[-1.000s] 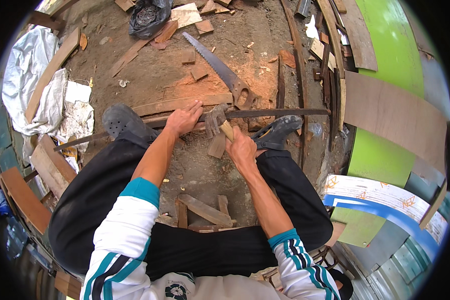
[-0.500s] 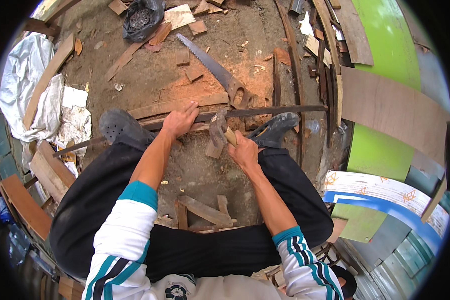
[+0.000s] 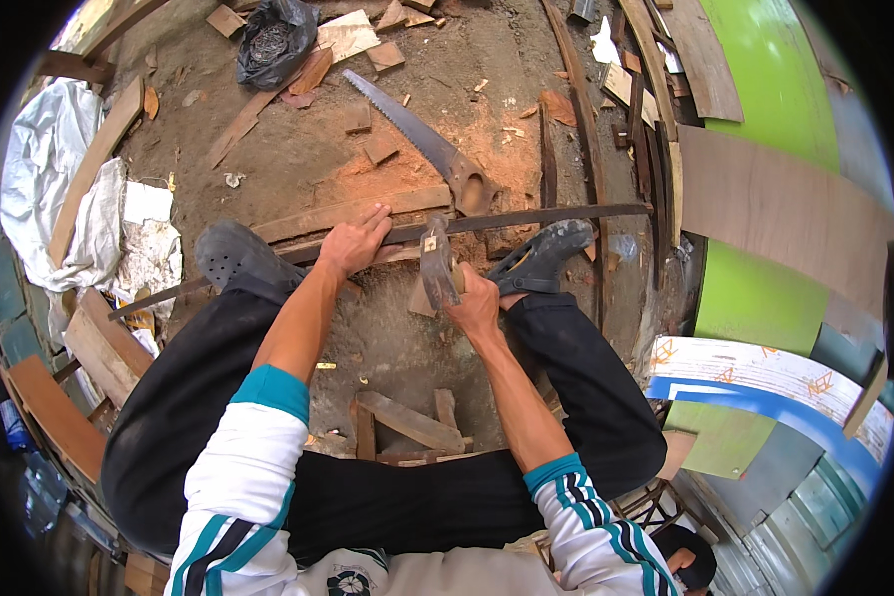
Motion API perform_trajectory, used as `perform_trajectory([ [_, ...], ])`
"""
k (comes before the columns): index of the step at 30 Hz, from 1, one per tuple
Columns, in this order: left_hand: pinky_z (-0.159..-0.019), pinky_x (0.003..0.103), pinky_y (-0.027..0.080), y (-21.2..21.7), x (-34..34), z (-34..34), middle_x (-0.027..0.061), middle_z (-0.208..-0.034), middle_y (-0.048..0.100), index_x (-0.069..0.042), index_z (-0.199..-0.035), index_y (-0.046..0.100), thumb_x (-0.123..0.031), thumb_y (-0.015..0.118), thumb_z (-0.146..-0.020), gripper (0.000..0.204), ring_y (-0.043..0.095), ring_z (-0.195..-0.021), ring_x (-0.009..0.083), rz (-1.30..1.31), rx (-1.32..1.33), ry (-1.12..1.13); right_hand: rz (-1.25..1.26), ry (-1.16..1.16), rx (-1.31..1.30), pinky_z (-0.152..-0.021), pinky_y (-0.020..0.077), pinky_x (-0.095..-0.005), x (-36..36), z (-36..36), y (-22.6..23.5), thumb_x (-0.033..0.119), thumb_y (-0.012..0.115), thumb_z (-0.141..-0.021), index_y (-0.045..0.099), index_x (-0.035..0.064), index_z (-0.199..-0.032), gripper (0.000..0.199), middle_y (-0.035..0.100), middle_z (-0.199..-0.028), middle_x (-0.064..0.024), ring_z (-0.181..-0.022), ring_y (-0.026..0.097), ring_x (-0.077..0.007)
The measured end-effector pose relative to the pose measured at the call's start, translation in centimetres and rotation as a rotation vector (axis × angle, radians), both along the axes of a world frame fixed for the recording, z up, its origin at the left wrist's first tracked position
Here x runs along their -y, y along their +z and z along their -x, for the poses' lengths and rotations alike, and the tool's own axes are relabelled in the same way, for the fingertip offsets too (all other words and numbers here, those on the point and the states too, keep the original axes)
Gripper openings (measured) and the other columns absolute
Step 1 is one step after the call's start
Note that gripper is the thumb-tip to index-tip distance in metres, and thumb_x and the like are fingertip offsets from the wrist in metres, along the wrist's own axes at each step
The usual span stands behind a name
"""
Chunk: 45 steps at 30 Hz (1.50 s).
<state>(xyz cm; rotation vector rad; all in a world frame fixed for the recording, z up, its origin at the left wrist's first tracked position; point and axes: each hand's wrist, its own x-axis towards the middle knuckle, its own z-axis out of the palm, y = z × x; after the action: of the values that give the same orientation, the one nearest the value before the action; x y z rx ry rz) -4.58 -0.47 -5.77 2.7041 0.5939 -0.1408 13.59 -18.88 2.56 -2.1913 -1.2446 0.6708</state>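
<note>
My left hand (image 3: 358, 241) bears down on a long dark wooden strip (image 3: 526, 219) and a shorter pale piece beside it, fingers over the far side and thumb on the near side. My right hand (image 3: 475, 301) is closed round the wooden handle of a claw hammer (image 3: 436, 263). The hammer's metal head hangs just right of my left hand, over the near edge of the strip, hiding part of it. Beyond the strip lie a flat board (image 3: 368, 211) and a handsaw (image 3: 422, 139), its handle close to the strip.
Orange sawdust and small wood blocks (image 3: 380, 149) are scattered ahead. A black plastic bag (image 3: 273, 45) holding a heap of nails stands at the far left. My clogs (image 3: 544, 260) flank the work. Long boards (image 3: 586, 139) and green panels (image 3: 765, 298) lie to the right.
The hammer head has tilted and come slightly nearer to me, and my right hand has shifted a little left. My left hand keeps its place on the wood.
</note>
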Motion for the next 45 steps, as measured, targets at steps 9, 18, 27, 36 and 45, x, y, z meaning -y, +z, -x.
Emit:
perform_trajectory([
  [9, -0.092, 0.040, 0.058, -0.2, 0.7, 0.4, 0.0124, -0.150, 0.051, -0.004, -0.126, 0.057, -0.054, 0.052, -0.099, 0.056, 0.048, -0.140, 0.0263, 0.014, 0.019, 0.020, 0.276, -0.361, -0.233, -0.063, 0.0497, -0.0445, -2.1, -1.0, 2.1, 0.037, 0.070, -0.090, 0.069, -0.0042, -0.095, 0.042, 0.066, -0.072, -0.0234, -0.067, 0.068, -0.0386],
  [18, -0.096, 0.042, 0.056, 0.4, 0.4, 0.2, 0.0138, -0.150, 0.050, -0.005, -0.125, 0.056, -0.052, 0.050, -0.100, 0.053, 0.047, -0.140, 0.0286, 0.072, 0.015, 0.039, -0.129, -0.696, -0.699, -0.042, 0.0391, -0.0301, -1.5, 0.9, 5.0, 0.021, 0.063, -0.099, 0.052, 0.0046, -0.078, 0.029, 0.049, -0.058, -0.0019, -0.044, 0.047, -0.0122],
  [27, -0.091, 0.041, 0.058, 1.0, 0.2, -0.7, 0.0129, -0.149, 0.052, -0.006, -0.120, 0.058, -0.051, 0.052, -0.100, 0.050, 0.047, -0.140, 0.0281, 0.074, 0.009, 0.032, 0.173, -0.592, -0.383, -0.040, 0.0392, -0.0339, -0.4, -1.1, -2.9, 0.022, 0.066, -0.096, 0.051, 0.0049, -0.076, 0.030, 0.047, -0.055, -0.0019, -0.040, 0.046, -0.0135],
  [36, -0.096, 0.041, 0.056, 0.6, 0.4, -0.1, 0.0137, -0.147, 0.053, -0.004, -0.120, 0.057, -0.051, 0.052, -0.100, 0.051, 0.048, -0.139, 0.0294, 0.057, 0.026, 0.030, -0.135, -0.812, -0.812, -0.043, 0.0391, -0.0337, -3.0, 0.7, 4.9, 0.023, 0.064, -0.097, 0.048, 0.0072, -0.083, 0.027, 0.045, -0.060, -0.0028, -0.045, 0.046, -0.0141],
  [45, -0.096, 0.041, 0.056, 0.7, 0.4, 0.0, 0.0135, -0.149, 0.051, -0.005, -0.120, 0.057, -0.051, 0.052, -0.100, 0.051, 0.047, -0.140, 0.0289, 0.075, 0.018, 0.035, 0.216, -0.963, -1.195, -0.042, 0.0365, -0.0316, -5.0, -3.4, 4.1, 0.024, 0.063, -0.096, 0.043, 0.0137, -0.088, 0.025, 0.041, -0.062, 0.0018, -0.046, 0.042, -0.0124],
])
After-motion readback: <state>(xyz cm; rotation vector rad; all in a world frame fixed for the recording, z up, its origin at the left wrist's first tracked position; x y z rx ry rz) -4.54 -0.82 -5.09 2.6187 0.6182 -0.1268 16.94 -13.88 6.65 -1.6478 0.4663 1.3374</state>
